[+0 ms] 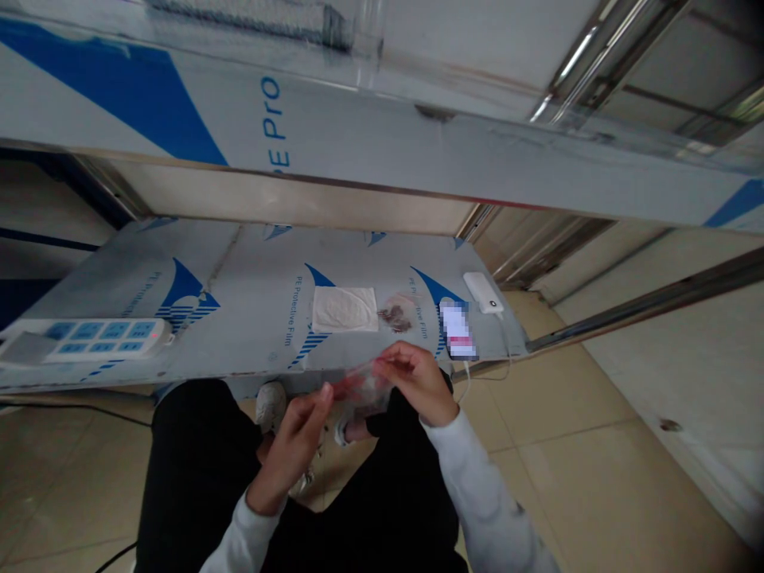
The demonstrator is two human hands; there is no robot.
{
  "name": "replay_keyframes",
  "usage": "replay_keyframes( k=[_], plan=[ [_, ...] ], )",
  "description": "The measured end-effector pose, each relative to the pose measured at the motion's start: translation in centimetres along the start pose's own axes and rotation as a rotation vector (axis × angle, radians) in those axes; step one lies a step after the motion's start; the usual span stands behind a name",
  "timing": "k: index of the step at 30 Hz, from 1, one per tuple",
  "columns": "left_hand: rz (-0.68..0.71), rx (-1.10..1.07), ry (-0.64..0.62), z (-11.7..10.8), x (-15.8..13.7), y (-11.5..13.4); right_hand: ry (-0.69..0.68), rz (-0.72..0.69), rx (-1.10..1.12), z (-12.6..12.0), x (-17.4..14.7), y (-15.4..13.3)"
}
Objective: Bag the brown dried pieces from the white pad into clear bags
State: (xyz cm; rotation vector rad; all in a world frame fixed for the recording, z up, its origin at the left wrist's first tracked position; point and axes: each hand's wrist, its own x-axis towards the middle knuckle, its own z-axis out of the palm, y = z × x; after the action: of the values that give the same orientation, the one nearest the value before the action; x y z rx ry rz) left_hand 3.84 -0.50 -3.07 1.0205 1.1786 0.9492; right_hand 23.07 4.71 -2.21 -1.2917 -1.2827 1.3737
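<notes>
A clear plastic bag with red print (365,387) is stretched between my two hands, over my lap at the shelf's front edge. My left hand (294,438) pinches its left end between thumb and fingertips. At the upper right corner, my right hand (418,379) grips the plastic with thumb and forefinger. Whether anything is inside the bag cannot be made out. Just beyond the hands, a white folded tissue (344,309) lies flat on the shelf. Beside it on the right is a small pile of dark bits (396,315), apparently on or in clear plastic.
The film-covered metal shelf (251,270) carries a power strip (113,338) at left. A phone (458,330) and a white power bank (483,293) with a cable (507,342) lie at right. An upper shelf (358,131) spans above.
</notes>
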Motion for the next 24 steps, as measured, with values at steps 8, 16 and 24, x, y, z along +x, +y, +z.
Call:
replay_keyframes(
  k=[8,16,24],
  plan=[
    [0.017,0.087,0.265,-2.5,0.7,-1.0,0.457,0.191,-0.600,-8.0,14.9,3.9],
    [0.033,0.134,0.360,-4.1,0.8,-1.5,0.433,0.210,-0.952,-10.0,17.0,7.1],
    [0.012,0.105,0.319,-3.5,0.6,-1.3,0.292,0.254,-1.002,-10.9,18.3,7.5]
  ],
)
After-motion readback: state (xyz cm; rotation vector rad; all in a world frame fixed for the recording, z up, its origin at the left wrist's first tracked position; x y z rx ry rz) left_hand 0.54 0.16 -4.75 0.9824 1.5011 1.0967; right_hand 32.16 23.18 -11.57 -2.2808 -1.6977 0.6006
